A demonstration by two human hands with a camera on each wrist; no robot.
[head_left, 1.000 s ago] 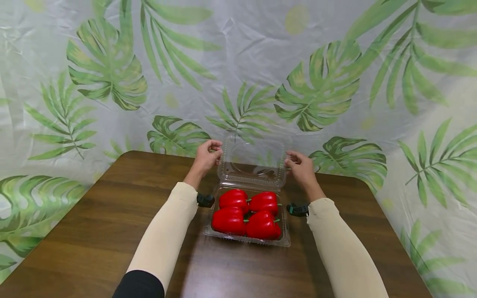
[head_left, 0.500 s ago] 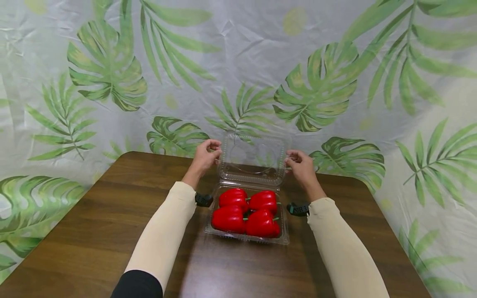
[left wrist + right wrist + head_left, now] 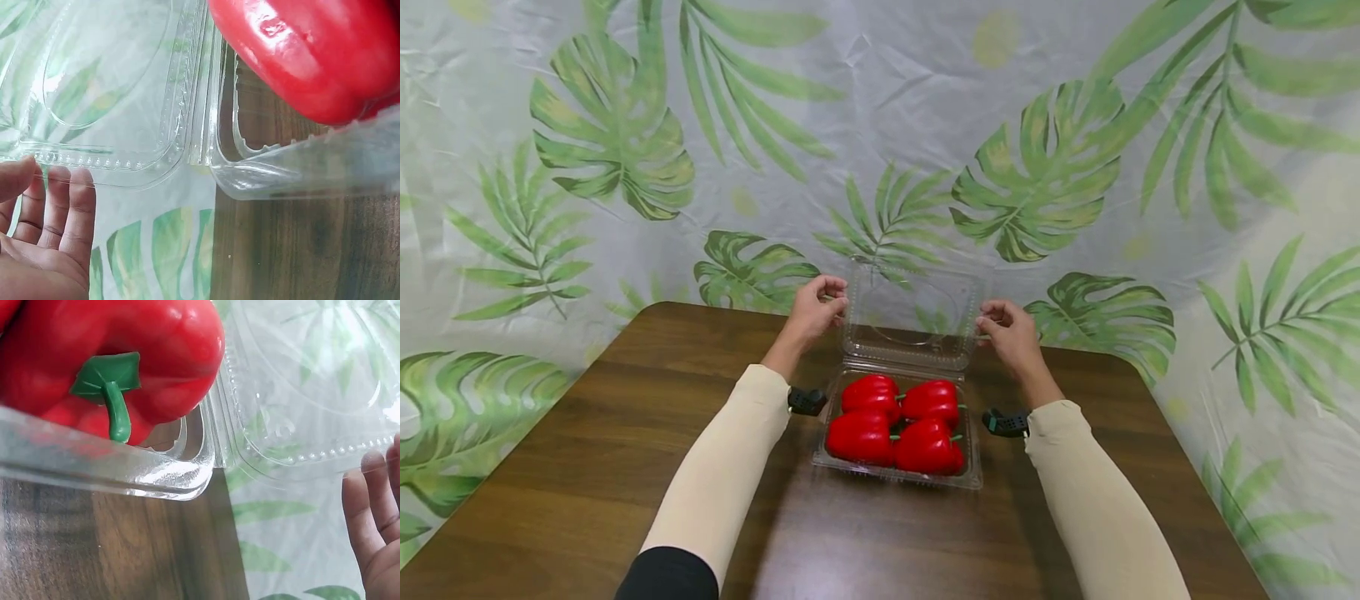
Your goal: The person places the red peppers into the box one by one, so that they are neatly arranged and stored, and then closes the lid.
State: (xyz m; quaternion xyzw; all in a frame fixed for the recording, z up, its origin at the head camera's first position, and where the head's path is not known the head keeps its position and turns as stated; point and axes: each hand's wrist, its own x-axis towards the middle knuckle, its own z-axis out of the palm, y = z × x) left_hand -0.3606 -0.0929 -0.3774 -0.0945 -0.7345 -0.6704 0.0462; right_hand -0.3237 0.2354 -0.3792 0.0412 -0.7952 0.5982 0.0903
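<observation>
A clear plastic clamshell box [image 3: 895,477] sits on the table with its hinged lid [image 3: 913,312] raised at the back. Several red bell peppers [image 3: 861,438] with green stems fill its base in two rows. At the lid's left edge, my left hand [image 3: 817,310] pinches the rim between thumb and fingers. My right hand [image 3: 1011,335] holds the opposite edge the same way. In the left wrist view the fingers [image 3: 78,206] lie behind the see-through rim. The right wrist view shows fingertips [image 3: 357,487] at the lid's edge, its thumb out of frame.
The brown wooden table [image 3: 625,433] reaches back to a pale cloth backdrop [image 3: 895,108] printed with green leaves, close behind the lid. Black wrist devices [image 3: 807,402] flank the box on both sides.
The lid has tipped up slightly, its top edge now higher in the head view. Both hands keep their hold on its sides, and the peppers stay in the base.
</observation>
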